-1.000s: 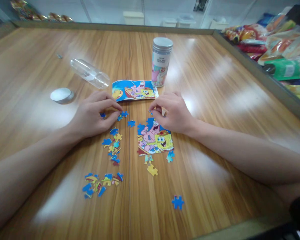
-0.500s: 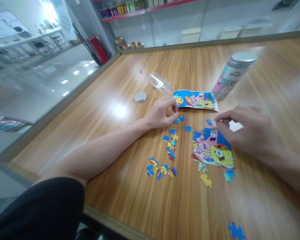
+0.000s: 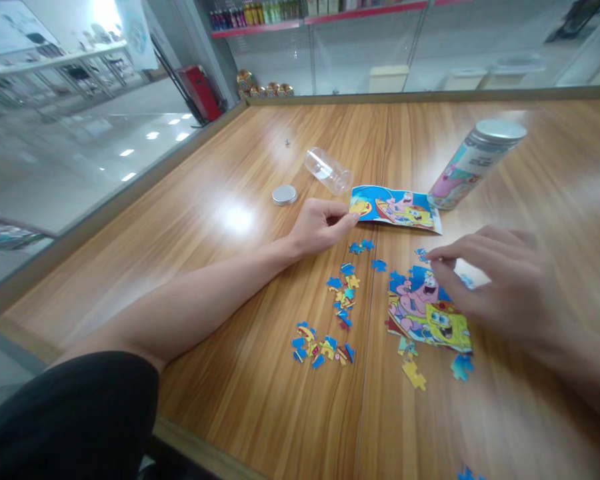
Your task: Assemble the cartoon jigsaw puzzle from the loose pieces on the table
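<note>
My left hand (image 3: 323,227) is closed at the left edge of a printed picture card (image 3: 397,207), thumb and forefinger pinching its corner. My right hand (image 3: 500,280) hovers over the upper right of a partly joined cartoon jigsaw puzzle (image 3: 425,310). Its thumb and forefinger are pinched at a small blue puzzle piece (image 3: 421,255); the exact contact is blurred. Another light blue piece (image 3: 467,281) shows partly behind those fingers. The right hand covers the puzzle's upper right corner. Loose puzzle pieces (image 3: 347,293) lie in a string left of the puzzle.
A tall picture can (image 3: 473,163) stands behind the card. A clear plastic jar (image 3: 329,170) lies on its side near a silver lid (image 3: 285,195). More pieces (image 3: 323,347) lie at front left; a yellow one (image 3: 413,375) and a blue one (image 3: 462,367) sit below the puzzle.
My left thumb and forefinger have closed onto the card's edge. My right fingertips have come slightly lower and nearer the small blue piece. The whole view has shifted a little.
</note>
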